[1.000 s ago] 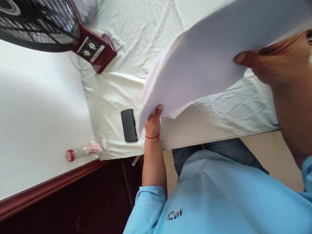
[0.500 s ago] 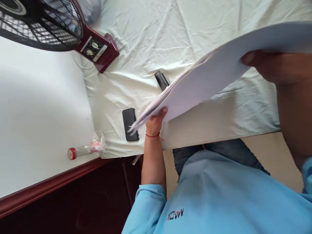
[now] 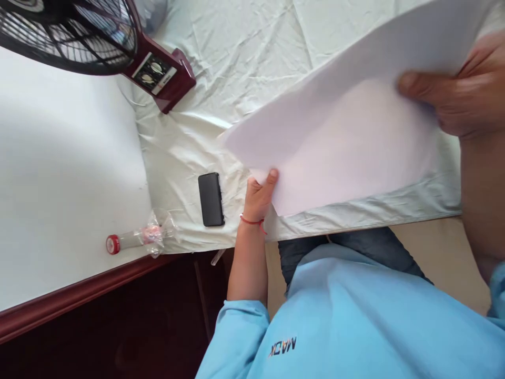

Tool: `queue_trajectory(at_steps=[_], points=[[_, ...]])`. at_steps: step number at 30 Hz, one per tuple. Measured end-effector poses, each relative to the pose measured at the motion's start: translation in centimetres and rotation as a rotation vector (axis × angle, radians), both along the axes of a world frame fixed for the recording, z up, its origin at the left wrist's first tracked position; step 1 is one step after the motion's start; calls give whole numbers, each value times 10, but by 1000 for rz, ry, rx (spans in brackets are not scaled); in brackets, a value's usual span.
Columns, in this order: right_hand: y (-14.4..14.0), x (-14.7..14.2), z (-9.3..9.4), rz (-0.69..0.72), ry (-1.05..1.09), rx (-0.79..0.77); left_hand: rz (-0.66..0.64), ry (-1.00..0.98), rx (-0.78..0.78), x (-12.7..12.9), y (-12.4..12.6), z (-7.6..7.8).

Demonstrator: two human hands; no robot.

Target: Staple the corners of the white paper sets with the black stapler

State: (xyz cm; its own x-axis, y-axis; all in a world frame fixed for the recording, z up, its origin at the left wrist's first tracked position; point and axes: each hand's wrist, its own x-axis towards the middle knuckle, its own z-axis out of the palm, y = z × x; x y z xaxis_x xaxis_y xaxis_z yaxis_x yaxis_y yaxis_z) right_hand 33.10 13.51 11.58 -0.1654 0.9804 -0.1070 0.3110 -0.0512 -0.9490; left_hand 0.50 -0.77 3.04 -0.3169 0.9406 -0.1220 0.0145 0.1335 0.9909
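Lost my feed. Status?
Left hand and right hand both gripping white sheet, lifted over cloth-covered table. Phone beside left hand, untouched.

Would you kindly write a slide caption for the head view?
Left hand and right hand hold a white paper sheet above the cloth-covered table, beside a black phone.

Your big white sheet of paper [image 3: 347, 137] is held tilted and slightly bowed, lifted above the cloth-covered table [image 3: 236, 52].

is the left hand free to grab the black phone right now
Probably not at once: the left hand grips the corner of the white sheets. The black phone lies bare on the cloth just beside it.
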Motion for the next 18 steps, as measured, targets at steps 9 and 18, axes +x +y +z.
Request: queue_trajectory(at_steps=[9, 18], points=[[7, 24, -39, 141, -216, -422, 67, 135, 47, -15, 14, -18], [-1, 16, -52, 173, -217, -186, -16, 583, 166, -12, 29, -30]])
